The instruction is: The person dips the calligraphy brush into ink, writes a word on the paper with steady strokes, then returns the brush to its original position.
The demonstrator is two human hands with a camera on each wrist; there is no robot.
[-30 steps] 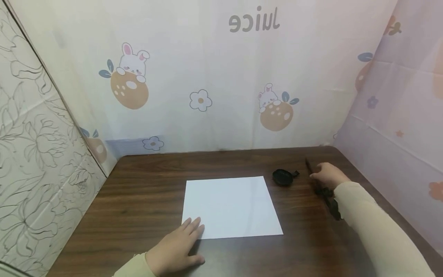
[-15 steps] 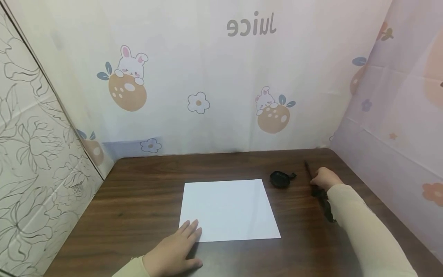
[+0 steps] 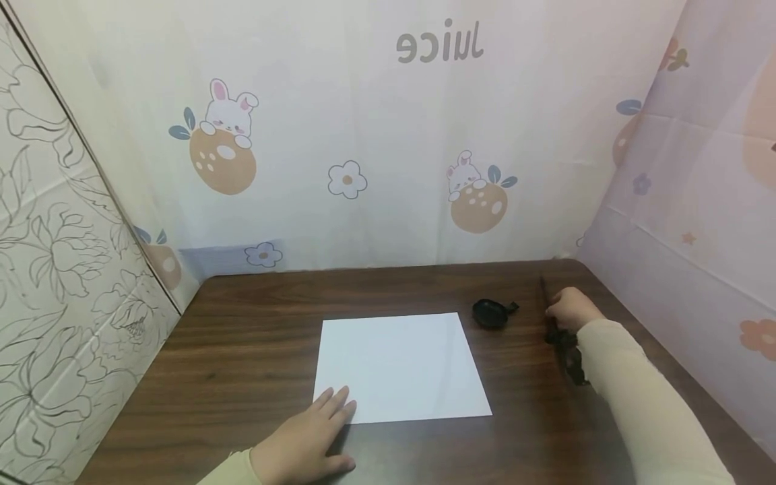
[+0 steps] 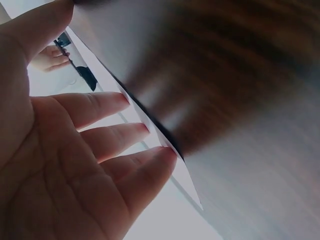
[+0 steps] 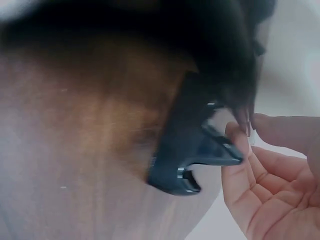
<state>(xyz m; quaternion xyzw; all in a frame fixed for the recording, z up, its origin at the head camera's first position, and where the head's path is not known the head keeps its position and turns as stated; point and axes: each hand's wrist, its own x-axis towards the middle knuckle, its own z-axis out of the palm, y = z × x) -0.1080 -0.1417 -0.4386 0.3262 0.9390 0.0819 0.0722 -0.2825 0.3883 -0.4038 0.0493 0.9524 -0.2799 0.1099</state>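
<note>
In the head view my left hand [image 3: 303, 434] lies with fingers extended over the near left corner of a white paper sheet [image 3: 400, 367]. The left wrist view shows those fingertips at the paper's edge [image 4: 192, 187]. My right hand [image 3: 572, 310] is at the far right, its thumb and forefinger pinching a slender dark stick [image 3: 543, 289] that looks like a writing brush. Just below that hand is a black notched stand [image 3: 570, 360], partly covered by the sleeve. Close up in the right wrist view, the stand [image 5: 172, 137] shows its open notches.
A small round black dish [image 3: 491, 313] with a short handle sits on the wooden table [image 3: 242, 350], between the paper and my right hand. Printed curtains [image 3: 400, 202] hang behind the table and on the right. A floral panel [image 3: 73, 236] borders the left.
My head view has shifted slightly. My right hand has moved a little, and the stick's far end has swung slightly right and away. My left hand stays on the paper's corner.
</note>
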